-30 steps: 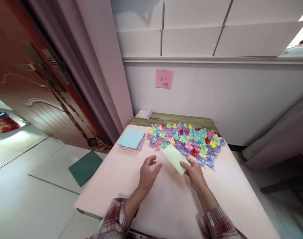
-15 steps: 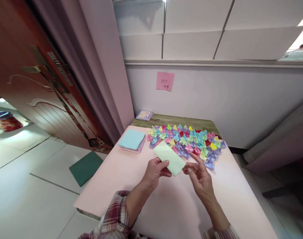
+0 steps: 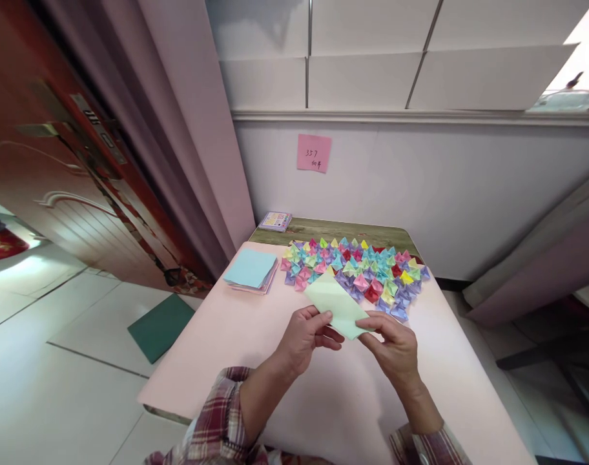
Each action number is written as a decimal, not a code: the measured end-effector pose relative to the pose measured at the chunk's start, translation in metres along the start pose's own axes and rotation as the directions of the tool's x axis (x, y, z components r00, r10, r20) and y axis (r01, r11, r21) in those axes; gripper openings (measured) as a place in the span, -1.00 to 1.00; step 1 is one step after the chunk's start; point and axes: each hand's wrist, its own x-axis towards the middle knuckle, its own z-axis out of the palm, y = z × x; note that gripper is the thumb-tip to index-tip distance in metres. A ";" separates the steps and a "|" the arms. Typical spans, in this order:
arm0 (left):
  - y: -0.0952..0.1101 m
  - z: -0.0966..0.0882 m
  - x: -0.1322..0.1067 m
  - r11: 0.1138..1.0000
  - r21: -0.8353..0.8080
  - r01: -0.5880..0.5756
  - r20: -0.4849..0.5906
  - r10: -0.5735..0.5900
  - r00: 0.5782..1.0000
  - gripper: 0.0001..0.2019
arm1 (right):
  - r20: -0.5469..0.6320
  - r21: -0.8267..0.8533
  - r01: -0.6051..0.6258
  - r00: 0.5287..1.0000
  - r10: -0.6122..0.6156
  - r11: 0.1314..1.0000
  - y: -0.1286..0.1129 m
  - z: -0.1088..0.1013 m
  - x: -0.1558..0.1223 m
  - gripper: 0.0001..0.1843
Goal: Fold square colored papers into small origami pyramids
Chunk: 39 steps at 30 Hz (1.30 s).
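1. Clearly, the pale green paper (image 3: 336, 302) is in both hands, raised over the near half of the worktop (image 3: 188, 361). Take it as the centre of a clock, with 12 pointing away from the person. One corner points towards 11, and in view its far edge overlaps the nearest folded pieces.

2. At 7 o'clock, the left hand (image 3: 308, 336) pinches the near edge of the paper, thumb flat on the upper face, other fingers loosely curled underneath and partly hidden.

3. At 4 o'clock, the right hand (image 3: 394, 345) pinches the near right-hand corner, with fingertips over the top face and the thumb lower, close to the edge. Plaid sleeves (image 3: 221, 413) cover both forearms, ending short of the wrists.

4. Sweeping from 10 round to about 3 o'clock, small folded paper pieces (image 3: 367, 265) stand crowded together in purple, pink, red, yellow, green and blue.

5. At 10 o'clock, just beside that crowd, lies a stack of square sheets (image 3: 250, 268) with light blue on top and pinkish edges below.

6. At 11 o'clock, a printed pack (image 3: 275, 221) rests on the bare wood-look strip (image 3: 343, 230) along the worktop's far side.

7. At 12 o'clock, a pink note (image 3: 314, 153) on the wall reads "357", with smaller writing beneath.

8. At 9 o'clock, a dark green square (image 3: 161, 327) lies on the tiled floor (image 3: 95, 336); a red-brown door (image 3: 57, 155) stands at 10.
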 end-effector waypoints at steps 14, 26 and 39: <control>0.000 0.019 -0.003 0.981 -0.024 -0.192 -0.012 0.192 0.981 -0.62 | -0.161 0.312 -0.389 0.877 0.452 0.867 -0.040 0.022 0.006 -0.68; -0.002 0.034 0.006 0.981 -0.005 -0.195 -0.020 0.195 0.981 -0.65 | -0.148 0.484 -0.405 0.836 0.528 0.776 -0.039 0.010 0.008 -0.57; 0.010 0.027 0.006 0.959 0.046 -0.281 -0.061 0.283 0.957 -0.70 | 0.097 0.527 -0.524 0.819 0.565 0.669 -0.038 0.020 0.008 -0.68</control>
